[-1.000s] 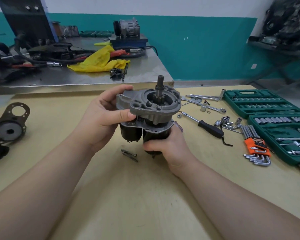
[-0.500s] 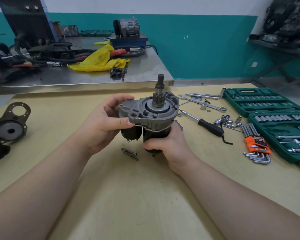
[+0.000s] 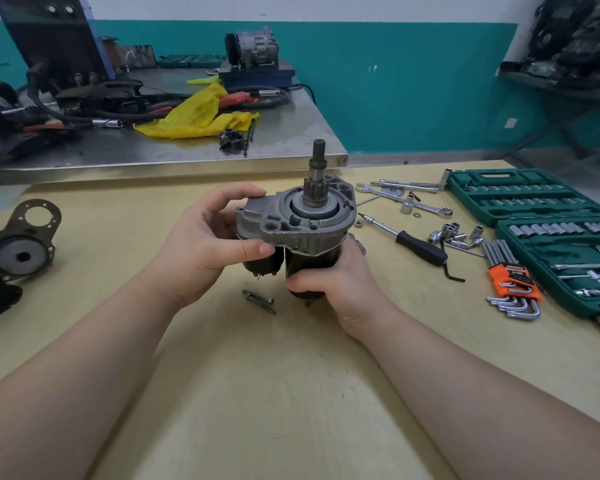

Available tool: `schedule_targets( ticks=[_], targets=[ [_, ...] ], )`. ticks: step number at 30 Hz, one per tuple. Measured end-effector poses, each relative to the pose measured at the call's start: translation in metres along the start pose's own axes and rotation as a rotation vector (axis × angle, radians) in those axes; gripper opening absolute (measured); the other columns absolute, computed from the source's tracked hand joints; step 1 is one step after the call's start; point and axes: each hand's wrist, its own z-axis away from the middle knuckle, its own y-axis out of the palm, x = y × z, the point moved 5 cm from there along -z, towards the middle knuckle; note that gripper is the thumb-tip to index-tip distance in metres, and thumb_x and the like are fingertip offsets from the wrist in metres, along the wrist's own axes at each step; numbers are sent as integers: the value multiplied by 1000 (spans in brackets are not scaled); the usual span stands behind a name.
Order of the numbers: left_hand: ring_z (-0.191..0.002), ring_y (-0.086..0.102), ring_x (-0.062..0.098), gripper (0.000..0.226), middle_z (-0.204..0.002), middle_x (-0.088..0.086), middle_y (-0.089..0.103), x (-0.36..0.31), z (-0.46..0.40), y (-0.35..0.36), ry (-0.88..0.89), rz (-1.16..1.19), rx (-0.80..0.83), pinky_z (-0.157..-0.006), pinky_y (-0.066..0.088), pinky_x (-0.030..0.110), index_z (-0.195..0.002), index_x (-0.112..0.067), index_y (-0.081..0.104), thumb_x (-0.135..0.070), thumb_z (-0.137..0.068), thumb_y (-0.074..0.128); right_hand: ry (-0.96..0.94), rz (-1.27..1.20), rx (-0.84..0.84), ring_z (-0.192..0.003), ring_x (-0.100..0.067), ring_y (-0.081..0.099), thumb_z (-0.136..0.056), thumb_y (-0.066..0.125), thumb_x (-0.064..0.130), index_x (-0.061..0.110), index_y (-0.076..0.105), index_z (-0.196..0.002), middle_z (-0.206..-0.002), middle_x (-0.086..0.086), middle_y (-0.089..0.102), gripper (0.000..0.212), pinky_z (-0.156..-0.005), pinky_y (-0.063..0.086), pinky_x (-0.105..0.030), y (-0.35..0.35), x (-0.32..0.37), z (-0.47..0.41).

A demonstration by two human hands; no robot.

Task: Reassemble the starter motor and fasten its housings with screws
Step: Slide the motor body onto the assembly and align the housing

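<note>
Just below your fingers, two screws (image 3: 258, 301) are lying loose. Your right hand (image 3: 336, 278) is wrapping the black motor body (image 3: 309, 261); your left hand (image 3: 208, 237) is pinching the grey housing (image 3: 291, 220), seating it. Next probably: align holes, grab screws.

1. You're in a repair workshop: green socket-set cases (image 3: 530, 197) lie open on the wooden bench (image 3: 257, 393).
2. Left of the cases lie loose wrenches (image 3: 406, 199).
3. Behind the bench, a steel table (image 3: 291, 133) holds cables and parts.
</note>
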Motion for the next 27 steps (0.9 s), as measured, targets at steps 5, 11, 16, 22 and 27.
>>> schedule_targets(
  ticks=[5, 11, 16, 22, 27],
  targets=[
    [-84, 76, 29, 68, -98, 14, 80, -4, 1, 0, 29, -89, -36, -66, 61, 37, -119, -30, 72, -15, -58, 97, 64, 171, 57, -102, -1, 71, -61, 86, 11, 29, 73, -112, -108, 12, 78, 56, -78, 57, -19, -7, 6, -1],
    [-81, 76, 22, 62, -98, 10, 80, -9, 3, 4, 47, -121, -38, -65, 61, 33, -114, -31, 72, -13, -59, 95, 147, 358, 55, -109, -1, 71, -58, 96, 37, 32, 70, -122, -116, 19, 77, 69, -100, 59, -41, -20, 15, 3],
    [-87, 76, 25, 66, -106, 11, 79, -14, 5, 2, 35, -119, -62, -66, 60, 34, -121, -29, 69, -15, -63, 95, 120, 226, -56, -106, -6, 74, -57, 94, 24, 24, 69, -118, -112, 9, 79, 66, -94, 61, -34, -7, 6, 4],
    [-109, 74, 21, 71, -124, -2, 74, -9, 17, -7, 41, -92, -74, -83, 62, 35, -134, -36, 65, -18, -71, 92, 101, 164, -2, -115, -6, 72, -62, 95, 21, 26, 67, -126, -120, 12, 78, 70, -94, 58, -29, 11, -1, -3],
    [-128, 66, 24, 77, -136, 8, 70, 7, 24, 0, 88, -77, -94, -101, 56, 37, -143, -16, 55, -6, -76, 90, 107, 147, 22, -117, -9, 72, -64, 94, 27, 29, 65, -126, -123, 10, 77, 68, -100, 58, -38, 15, -5, -2]
  ],
)
